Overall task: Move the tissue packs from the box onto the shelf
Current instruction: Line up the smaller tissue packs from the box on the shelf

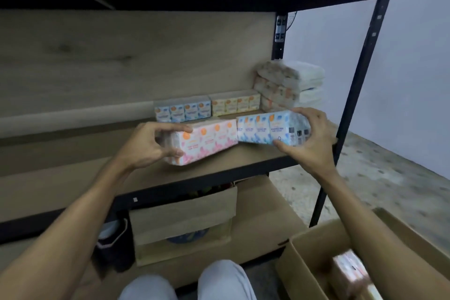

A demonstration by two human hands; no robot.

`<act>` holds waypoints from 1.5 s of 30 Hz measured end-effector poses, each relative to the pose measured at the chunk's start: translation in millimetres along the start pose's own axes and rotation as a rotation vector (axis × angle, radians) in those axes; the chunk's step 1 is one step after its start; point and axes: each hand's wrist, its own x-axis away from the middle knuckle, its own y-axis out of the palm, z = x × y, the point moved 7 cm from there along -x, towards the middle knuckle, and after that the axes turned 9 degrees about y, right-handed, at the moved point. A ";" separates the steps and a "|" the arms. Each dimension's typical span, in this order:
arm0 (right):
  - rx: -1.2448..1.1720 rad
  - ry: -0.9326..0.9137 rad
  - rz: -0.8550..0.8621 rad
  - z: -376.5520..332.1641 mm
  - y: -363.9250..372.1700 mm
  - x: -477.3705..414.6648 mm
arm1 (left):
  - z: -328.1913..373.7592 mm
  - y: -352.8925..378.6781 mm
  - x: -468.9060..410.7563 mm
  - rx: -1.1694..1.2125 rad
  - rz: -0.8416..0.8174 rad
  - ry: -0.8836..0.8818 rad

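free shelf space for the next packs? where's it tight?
Bare board on the shelf left of the pink pack, in the left hand, and left of the back-row blue pack. Crowded at right: blue pack in the right hand, yellow pack, stacked packs in the corner.

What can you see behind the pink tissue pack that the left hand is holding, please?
Behind the pink tissue pack, against the shelf's back panel, stands a blue pack with a yellow pack beside it. The pink pack covers the blue one's lower edge.
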 end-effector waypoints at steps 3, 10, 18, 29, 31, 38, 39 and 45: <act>-0.010 0.006 -0.025 7.8 27.7 1.4 | -17.2 0.3 5.6 -0.054 0.005 0.043; -0.063 0.071 -0.117 40.5 78.8 12.5 | -44.7 11.2 17.0 -0.038 0.043 0.024; 0.054 0.123 -0.003 38.8 96.5 10.8 | -46.5 31.2 14.8 -0.159 0.193 0.048; 0.015 0.106 -0.156 57.5 93.8 -3.9 | -62.5 20.1 8.2 -0.243 0.189 0.035; 0.032 0.102 -0.199 65.9 90.9 -10.7 | -67.7 13.7 6.8 -0.241 0.145 0.031; 0.178 0.132 -0.263 85.2 78.5 -37.1 | -79.3 -4.0 -6.8 -0.310 0.055 -0.019; 0.225 0.146 -0.272 86.7 77.6 -40.1 | -79.8 -3.9 -7.9 -0.307 0.046 -0.037; 0.427 0.049 -0.251 54.7 86.7 -51.0 | -77.3 7.5 -17.4 -0.567 0.046 -0.059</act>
